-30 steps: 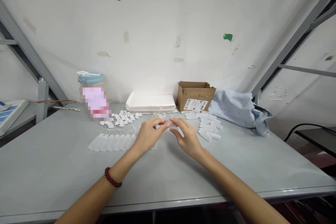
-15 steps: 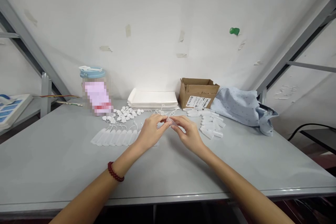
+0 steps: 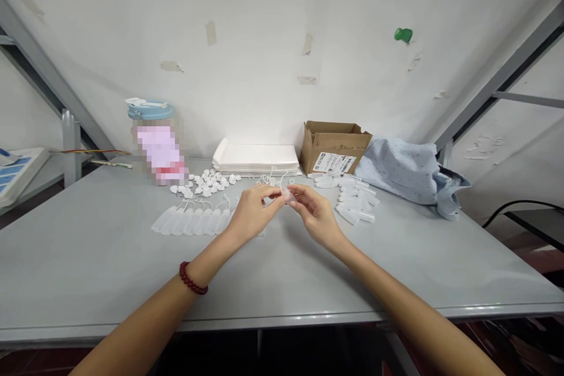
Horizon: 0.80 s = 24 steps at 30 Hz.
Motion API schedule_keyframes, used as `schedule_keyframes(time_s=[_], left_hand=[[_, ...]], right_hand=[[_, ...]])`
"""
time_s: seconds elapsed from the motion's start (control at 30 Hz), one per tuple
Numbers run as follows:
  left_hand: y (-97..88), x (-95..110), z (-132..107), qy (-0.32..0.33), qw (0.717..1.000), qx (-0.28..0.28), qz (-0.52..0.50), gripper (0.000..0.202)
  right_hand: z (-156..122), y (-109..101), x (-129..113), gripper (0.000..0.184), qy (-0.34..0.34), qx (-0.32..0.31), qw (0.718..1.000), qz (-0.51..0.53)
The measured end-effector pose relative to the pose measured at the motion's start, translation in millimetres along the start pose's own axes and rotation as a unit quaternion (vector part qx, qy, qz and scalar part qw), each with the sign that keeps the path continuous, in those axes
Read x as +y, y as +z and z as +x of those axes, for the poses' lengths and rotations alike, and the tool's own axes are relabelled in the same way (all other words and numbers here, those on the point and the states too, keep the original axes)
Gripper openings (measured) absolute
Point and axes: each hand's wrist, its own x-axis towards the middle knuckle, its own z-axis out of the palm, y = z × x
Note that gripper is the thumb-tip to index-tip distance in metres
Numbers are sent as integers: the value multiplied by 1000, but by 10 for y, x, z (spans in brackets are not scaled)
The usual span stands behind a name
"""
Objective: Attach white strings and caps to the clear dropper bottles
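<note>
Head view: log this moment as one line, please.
Left hand: pinching translucent piece | right hand: pinching same piece | looped translucent pieces: row on table

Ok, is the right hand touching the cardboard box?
Apart. The head view shows a strip of grey tabletop between the right hand and the cardboard box behind it.

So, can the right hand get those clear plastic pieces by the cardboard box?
Probably yes: the clear plastic pieces lie near the right hand with nothing between, but its fingers are busy holding a small clear piece.
</note>
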Motion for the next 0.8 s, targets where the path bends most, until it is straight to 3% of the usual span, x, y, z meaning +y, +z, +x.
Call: schedule_keyframes(time_s=[0.2, 0.37, 0.5, 0.8], left_hand=[[14, -1, -10, 11, 1000, 19, 6, 17], [75, -16, -31, 99, 993, 45, 55, 20], [109, -32, -43, 133, 986, 48, 84, 19], [129, -13, -52, 128, 985, 87, 80, 25]], right_hand=[[33, -10, -45, 26, 78, -9, 987, 143], [93, -100, -64, 29, 187, 2, 944, 273], [110, -112, -66, 27, 207, -8, 927, 313], [94, -90, -89, 27, 221, -34, 916, 332]])
